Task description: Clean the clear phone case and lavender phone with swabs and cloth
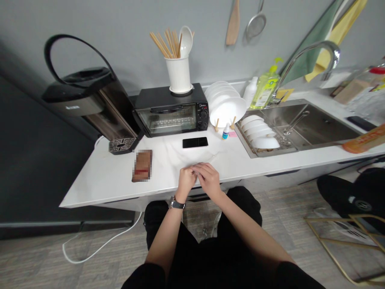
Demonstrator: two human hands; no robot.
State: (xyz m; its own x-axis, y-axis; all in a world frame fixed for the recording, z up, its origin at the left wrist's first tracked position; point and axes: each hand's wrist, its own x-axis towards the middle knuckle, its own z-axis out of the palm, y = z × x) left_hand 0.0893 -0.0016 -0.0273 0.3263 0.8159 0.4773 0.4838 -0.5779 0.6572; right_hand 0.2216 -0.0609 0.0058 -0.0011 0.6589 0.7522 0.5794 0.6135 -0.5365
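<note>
My left hand (185,180) and my right hand (208,178) meet at the front edge of the white counter (105,180), fingers curled and pressed together. What lies between the fingers is hidden; a faint clear or white sheet seems to lie on the counter just beyond them. A watch sits on my left wrist. A black phone (195,142) lies flat a little farther back, in front of the black toaster oven (171,110).
A brown booklet (142,165) lies left of my hands. A large dark kettle (90,96) stands at the back left. White plates (225,104) stand in a rack, bowls (260,132) beside the steel sink (303,124). A utensil holder (179,72) tops the oven. A small dropper bottle (225,131) is nearby.
</note>
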